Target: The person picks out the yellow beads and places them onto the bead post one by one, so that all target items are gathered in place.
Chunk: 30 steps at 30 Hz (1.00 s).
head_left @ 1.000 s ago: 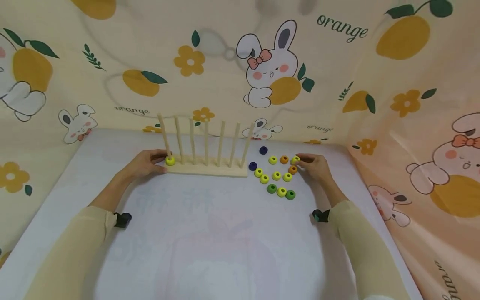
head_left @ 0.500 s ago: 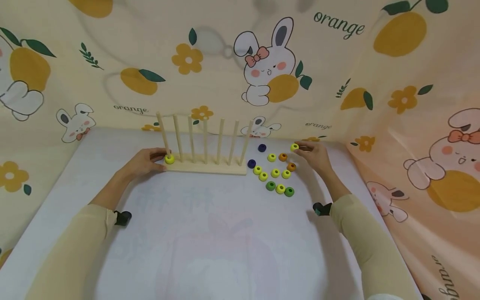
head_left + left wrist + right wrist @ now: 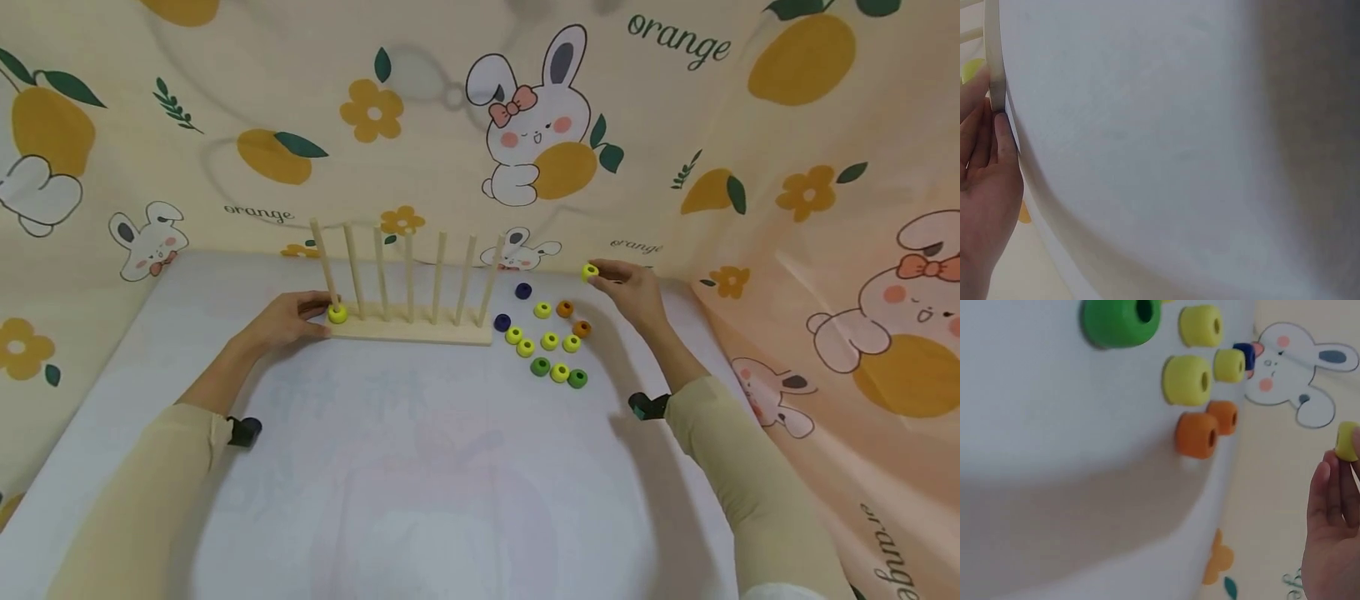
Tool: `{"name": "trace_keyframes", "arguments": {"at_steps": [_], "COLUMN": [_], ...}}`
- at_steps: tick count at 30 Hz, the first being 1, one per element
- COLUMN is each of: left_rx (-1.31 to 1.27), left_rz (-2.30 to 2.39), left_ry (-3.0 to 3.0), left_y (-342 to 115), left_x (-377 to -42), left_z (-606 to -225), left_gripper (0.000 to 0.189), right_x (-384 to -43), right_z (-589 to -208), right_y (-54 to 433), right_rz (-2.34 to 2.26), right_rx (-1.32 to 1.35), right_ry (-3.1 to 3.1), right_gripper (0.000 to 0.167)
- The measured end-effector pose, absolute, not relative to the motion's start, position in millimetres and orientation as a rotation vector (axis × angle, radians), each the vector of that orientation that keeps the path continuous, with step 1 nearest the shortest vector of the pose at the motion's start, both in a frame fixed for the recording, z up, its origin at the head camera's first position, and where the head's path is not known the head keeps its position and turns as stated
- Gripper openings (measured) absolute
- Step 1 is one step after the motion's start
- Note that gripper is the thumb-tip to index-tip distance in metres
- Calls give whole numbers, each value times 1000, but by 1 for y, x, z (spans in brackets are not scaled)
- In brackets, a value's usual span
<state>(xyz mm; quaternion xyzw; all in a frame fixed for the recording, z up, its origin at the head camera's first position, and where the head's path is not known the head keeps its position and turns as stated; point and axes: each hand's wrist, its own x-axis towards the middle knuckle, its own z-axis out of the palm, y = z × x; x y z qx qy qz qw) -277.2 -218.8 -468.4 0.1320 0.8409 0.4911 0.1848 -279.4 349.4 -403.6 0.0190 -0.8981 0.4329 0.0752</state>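
Note:
A wooden peg rack with several upright pegs stands at the back of the table. One yellow bead sits at the foot of its leftmost peg. My left hand holds the left end of the rack's base, thumb at the front and fingers behind; the left wrist view shows the hand at the base's end. Between thumb and fingertips, my right hand pinches a yellow bead in the air, behind the loose beads. In the right wrist view that bead is partly cut off by the frame edge.
Right of the rack lie loose beads: several yellow ones, two orange, two green and two dark blue. A printed cloth rises behind the white table and along its right side.
My right hand has lifted the yellow bead from beside the orange beads, up and away toward the back cloth. The left hand stays at the rack's end.

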Motion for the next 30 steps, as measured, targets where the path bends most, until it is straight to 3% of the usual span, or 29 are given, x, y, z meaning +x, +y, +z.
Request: {"name": "trace_keyframes", "arguments": {"at_steps": [30], "left_rx": [334], "left_rz": [1400], "left_ry": [2361], "left_y": [-218], "left_x": [-276], "left_z": [-470], "left_gripper": [69], "right_x": [-274], "right_z": [-327], "right_y": [275], "right_rz": [1371], "right_rx": [474], "right_ry": [-2652], "right_gripper": [35]}}
